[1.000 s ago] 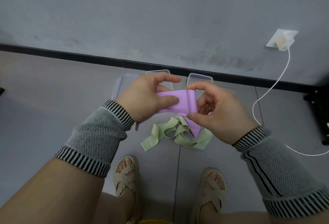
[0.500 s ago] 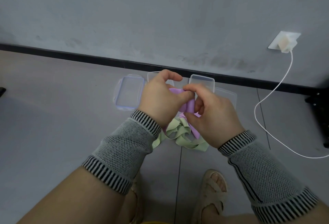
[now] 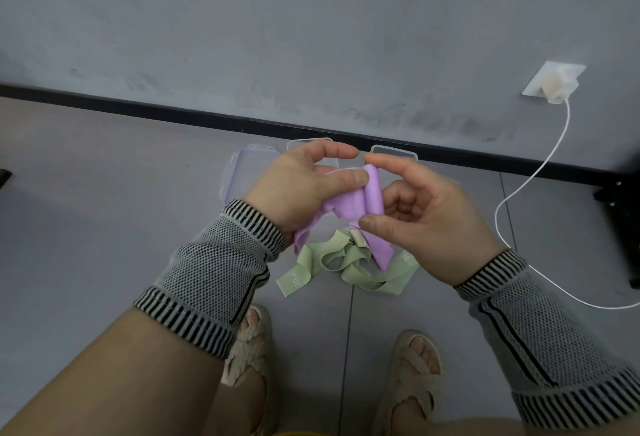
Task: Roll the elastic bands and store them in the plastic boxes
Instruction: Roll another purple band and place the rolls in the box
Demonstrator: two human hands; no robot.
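Both hands hold a purple elastic band point(image 3: 349, 205) above the floor. My left hand point(image 3: 304, 186) pinches its flat part between thumb and fingers. My right hand point(image 3: 426, 214) grips the rolled end point(image 3: 374, 193) between forefinger and thumb. The band's loose tails hang down under both hands. A green elastic band point(image 3: 346, 264) lies tangled on the floor below. Clear plastic boxes sit by the wall: one with a blue rim point(image 3: 242, 172) at the left, another point(image 3: 304, 144) behind my left hand, a third point(image 3: 394, 151) behind my right fingers, all partly hidden.
A black skirting strip point(image 3: 138, 108) runs along the grey wall. A white charger point(image 3: 554, 87) sits in a wall socket, its cable point(image 3: 502, 207) trailing over the floor at the right. Dark furniture legs point(image 3: 623, 227) stand at the far right. My sandalled feet point(image 3: 412, 373) are below.
My hands drew together over the band half a second ago, then moved slightly apart again. The purple band's right end now shows as a thicker roll.
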